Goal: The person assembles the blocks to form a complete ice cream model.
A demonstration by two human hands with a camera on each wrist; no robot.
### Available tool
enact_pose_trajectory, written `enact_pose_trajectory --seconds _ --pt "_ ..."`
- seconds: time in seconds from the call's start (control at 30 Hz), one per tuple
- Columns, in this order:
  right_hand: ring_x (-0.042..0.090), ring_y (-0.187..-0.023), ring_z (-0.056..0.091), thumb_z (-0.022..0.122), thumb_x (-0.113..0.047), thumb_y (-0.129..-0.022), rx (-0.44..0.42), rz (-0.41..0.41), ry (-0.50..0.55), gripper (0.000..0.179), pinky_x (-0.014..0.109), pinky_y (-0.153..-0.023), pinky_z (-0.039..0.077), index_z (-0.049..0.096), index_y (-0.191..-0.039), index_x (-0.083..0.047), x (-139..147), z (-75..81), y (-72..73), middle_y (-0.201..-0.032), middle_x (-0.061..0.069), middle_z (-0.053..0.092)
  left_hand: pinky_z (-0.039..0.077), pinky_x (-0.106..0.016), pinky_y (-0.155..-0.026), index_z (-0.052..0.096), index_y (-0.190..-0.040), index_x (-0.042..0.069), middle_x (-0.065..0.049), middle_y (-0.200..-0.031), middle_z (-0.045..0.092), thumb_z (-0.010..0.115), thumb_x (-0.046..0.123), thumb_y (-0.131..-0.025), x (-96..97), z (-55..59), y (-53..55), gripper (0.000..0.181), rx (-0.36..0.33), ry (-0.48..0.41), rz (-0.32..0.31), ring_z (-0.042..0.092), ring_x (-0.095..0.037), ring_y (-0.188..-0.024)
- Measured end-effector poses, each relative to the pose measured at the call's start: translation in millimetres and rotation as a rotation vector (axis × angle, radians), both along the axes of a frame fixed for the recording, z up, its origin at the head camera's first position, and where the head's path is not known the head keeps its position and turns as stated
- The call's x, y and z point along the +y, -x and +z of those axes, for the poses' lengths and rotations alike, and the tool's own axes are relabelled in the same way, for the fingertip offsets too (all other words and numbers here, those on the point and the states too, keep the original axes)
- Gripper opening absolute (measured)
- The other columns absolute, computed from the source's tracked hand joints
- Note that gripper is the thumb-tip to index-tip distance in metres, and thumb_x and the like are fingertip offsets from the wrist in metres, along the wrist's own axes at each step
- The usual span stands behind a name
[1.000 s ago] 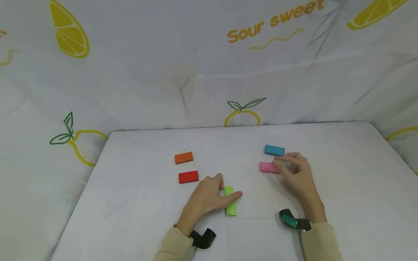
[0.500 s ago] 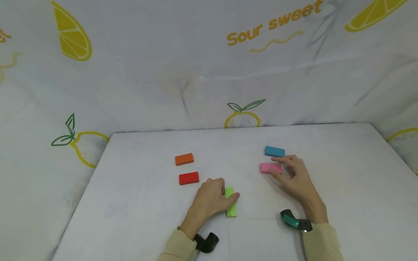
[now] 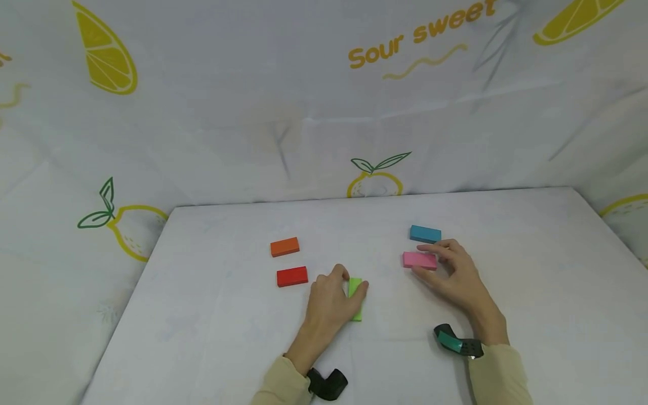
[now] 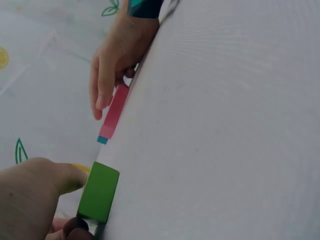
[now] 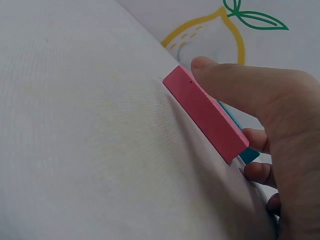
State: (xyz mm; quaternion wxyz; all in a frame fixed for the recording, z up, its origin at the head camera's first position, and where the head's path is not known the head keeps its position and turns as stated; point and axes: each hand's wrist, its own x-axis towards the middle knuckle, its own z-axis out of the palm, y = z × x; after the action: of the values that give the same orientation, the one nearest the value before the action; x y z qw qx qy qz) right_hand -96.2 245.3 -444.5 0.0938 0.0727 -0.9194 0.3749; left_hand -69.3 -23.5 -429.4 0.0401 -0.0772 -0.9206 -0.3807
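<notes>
On the tabletop [image 3: 212,337], a half-curled left hand [image 3: 328,301] pinches the green block [image 4: 99,193].

Looks like a staged recording corner; cannot tell whether inside a home, lab or office. Shown in the head view by a creased white lemon-printed cloth backdrop [image 3: 228,129] from nine through twelve to three o'clock, orange "Sour sweet" lettering [image 3: 422,34] near one, a rectangular white-covered table [image 3: 212,337] at six, and a black, teal-panelled device [image 3: 458,342] worn at a wrist between four and five.

A lemon-printed white cloth [image 3: 228,112] hangs behind the white table [image 3: 202,337].
</notes>
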Motion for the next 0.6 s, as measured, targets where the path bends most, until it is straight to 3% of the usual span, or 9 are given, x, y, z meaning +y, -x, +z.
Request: enact_pose_trajectory --seconds 0.1,0.3,0.47,0.6 --pt "0.011 -0.100 0.042 0.083 -0.028 -0.081 0.007 -0.001 -0.007 0.045 0.034 -0.082 0.039 0.073 -0.123 -0.015 -0.1 -0.5 -0.1 -0.113 0.007 0.058 0.022 -0.011 -0.038 0.065 -0.093 0.003 0.009 -0.048 0.035 0.076 0.034 -0.087 -0.4 0.3 0.0 0.033 0.009 -0.002 0.002 0.025 0.001 -0.036" --pt "0.016 -0.102 0.045 0.083 -0.027 -0.080 0.009 0.011 -0.023 0.046 0.040 -0.083 0.042 0.073 -0.123 -0.013 -0.3 -0.2 -0.3 -0.113 0.009 0.058 0.030 -0.018 -0.040 0.070 -0.091 -0.001 0.006 -0.046 0.042 0.082 0.036 -0.081 -3.4 3.7 -2.8 0.040 -0.040 -0.002 0.028 0.033 -0.003 -0.039" --pt "0.017 -0.102 0.045 0.082 -0.026 -0.080 0.014 0.014 -0.035 0.046 0.040 -0.083 0.042 0.073 -0.123 -0.011 0.4 0.7 0.2 -0.111 0.009 0.058 0.027 -0.015 -0.039 0.074 -0.095 -0.004 0.006 -0.045 0.043 0.082 0.028 -0.081 -2.3 3.5 -4.2 0.036 0.002 -0.022 0.025 0.031 0.000 -0.039" --pt "0.014 -0.101 0.045 0.083 -0.023 -0.080 0.028 0.018 -0.043 0.043 0.033 -0.082 0.041 0.074 -0.121 -0.011 0.8 -0.4 0.5 -0.108 0.008 0.059 0.025 -0.011 -0.038 0.075 -0.103 -0.005 0.004 -0.045 0.048 0.080 0.024 -0.083 0.6 -0.3 -5.2 0.036 0.041 -0.079 0.015 0.031 0.005 -0.037"
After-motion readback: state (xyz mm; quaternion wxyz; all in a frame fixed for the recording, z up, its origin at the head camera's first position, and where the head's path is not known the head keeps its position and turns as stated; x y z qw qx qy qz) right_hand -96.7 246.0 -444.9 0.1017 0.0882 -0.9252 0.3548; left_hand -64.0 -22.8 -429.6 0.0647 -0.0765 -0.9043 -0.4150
